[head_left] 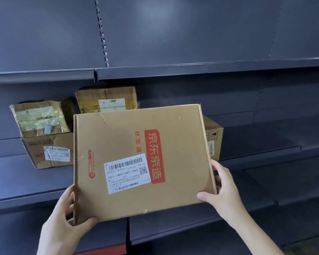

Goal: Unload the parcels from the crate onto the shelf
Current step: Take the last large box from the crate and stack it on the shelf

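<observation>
I hold a flat brown cardboard parcel (pixel 142 162) upright in front of the dark shelf (pixel 265 173); it bears a red printed block and a white shipping label. My left hand (pixel 66 216) grips its lower left corner. My right hand (pixel 223 188) grips its lower right edge. Behind it on the shelf stand other parcels: a taped box (pixel 39 116) on top of a labelled box (pixel 50 151) at the left, a taped box (pixel 107 99) further back, and a box (pixel 213 138) partly hidden at the right. The crate is out of view.
An upper shelf board (pixel 191 70) runs above the parcels. A slotted upright (pixel 101 32) divides the back panel. The shelf surface extends to the right of the parcels. A lower shelf edge (pixel 173 234) shows beneath my hands.
</observation>
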Available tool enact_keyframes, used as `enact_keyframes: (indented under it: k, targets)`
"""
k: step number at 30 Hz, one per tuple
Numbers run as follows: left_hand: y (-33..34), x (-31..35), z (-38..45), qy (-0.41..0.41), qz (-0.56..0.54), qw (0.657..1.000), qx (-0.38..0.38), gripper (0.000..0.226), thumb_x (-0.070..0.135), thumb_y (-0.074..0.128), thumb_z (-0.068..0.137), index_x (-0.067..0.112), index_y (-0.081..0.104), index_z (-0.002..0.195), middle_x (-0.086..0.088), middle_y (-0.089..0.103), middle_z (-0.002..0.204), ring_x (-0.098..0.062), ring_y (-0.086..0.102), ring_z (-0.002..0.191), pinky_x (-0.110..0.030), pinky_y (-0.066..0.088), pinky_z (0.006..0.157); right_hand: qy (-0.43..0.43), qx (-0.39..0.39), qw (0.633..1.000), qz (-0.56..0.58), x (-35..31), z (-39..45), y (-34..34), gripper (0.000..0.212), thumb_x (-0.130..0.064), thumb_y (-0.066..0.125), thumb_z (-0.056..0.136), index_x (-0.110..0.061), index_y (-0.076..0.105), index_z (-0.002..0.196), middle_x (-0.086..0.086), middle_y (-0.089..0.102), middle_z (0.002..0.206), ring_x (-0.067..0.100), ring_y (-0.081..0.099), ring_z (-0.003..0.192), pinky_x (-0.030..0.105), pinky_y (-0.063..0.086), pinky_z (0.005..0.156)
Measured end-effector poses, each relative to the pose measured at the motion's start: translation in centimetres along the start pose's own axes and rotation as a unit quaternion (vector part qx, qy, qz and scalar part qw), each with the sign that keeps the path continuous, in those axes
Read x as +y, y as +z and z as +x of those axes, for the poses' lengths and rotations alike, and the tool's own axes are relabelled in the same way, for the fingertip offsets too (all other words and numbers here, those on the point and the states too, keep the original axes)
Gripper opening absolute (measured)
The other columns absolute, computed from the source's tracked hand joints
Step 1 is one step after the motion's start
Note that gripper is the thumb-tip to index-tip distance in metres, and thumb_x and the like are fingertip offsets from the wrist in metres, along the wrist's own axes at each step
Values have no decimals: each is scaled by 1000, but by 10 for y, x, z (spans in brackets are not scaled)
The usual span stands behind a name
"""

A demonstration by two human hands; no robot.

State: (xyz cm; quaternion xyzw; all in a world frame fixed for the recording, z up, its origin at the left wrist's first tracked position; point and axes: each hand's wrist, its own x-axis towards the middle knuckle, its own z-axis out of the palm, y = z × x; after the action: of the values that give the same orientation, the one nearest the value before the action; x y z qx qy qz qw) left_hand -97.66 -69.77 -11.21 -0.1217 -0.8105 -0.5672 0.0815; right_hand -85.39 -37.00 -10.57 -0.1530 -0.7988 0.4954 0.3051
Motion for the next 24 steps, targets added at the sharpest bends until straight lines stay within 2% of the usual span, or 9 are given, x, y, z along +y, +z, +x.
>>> enact_keyframes:
  k: [4, 9, 13, 17, 21, 24]
  targets:
    - [27, 19, -16, -8, -6, 1000, 28, 98, -9, 84, 53, 45, 46, 126, 6, 63, 115, -18, 58, 105, -38, 49, 85, -8, -29, 1000, 7, 6, 20, -29, 92, -2, 79, 63, -27, 33, 139, -14, 38, 132, 7, 38, 121, 36, 37, 104]
    - [75, 55, -36, -3, 6, 998, 57, 100, -5, 86, 53, 44, 44, 129, 13, 58, 111, -14, 55, 101, -28, 47, 76, -26, -47, 998, 24, 19, 47, -89, 90, 0, 79, 61, -32, 38, 135, -25, 41, 123, 7, 43, 120, 41, 40, 102]
    - [104, 77, -52, 4, 3, 998, 66, 99, -5, 85, 55, 57, 39, 118, 23, 57, 105, -3, 54, 96, -18, 43, 72, -28, -55, 997, 36, 32, 60, -125, 89, 1, 79, 61, -43, 41, 127, -29, 41, 121, 10, 47, 117, 44, 44, 98]
    - [126, 96, -58, -3, 10, 998, 63, 98, -2, 85, 57, 54, 41, 125, 25, 57, 102, -7, 54, 102, -26, 46, 80, -23, -56, 997, 43, 44, 68, -148, 89, 2, 78, 61, -53, 40, 120, -26, 42, 121, 10, 49, 114, 43, 48, 93]
    - [144, 110, -54, 14, 32, 998, 50, 99, -1, 84, 58, 54, 38, 127, 37, 49, 97, -5, 53, 99, -21, 44, 74, -10, -41, 998, 51, 53, 76, -165, 89, 5, 78, 61, -50, 42, 122, -19, 44, 125, 12, 50, 114, 44, 49, 92]
    - [150, 114, -47, 18, 34, 998, 46, 100, -1, 84, 59, 52, 37, 130, 38, 44, 95, -7, 50, 100, -25, 44, 75, -11, -34, 998, 53, 53, 83, -170, 89, 6, 78, 61, -53, 43, 118, -23, 44, 121, 11, 50, 113, 38, 49, 87]
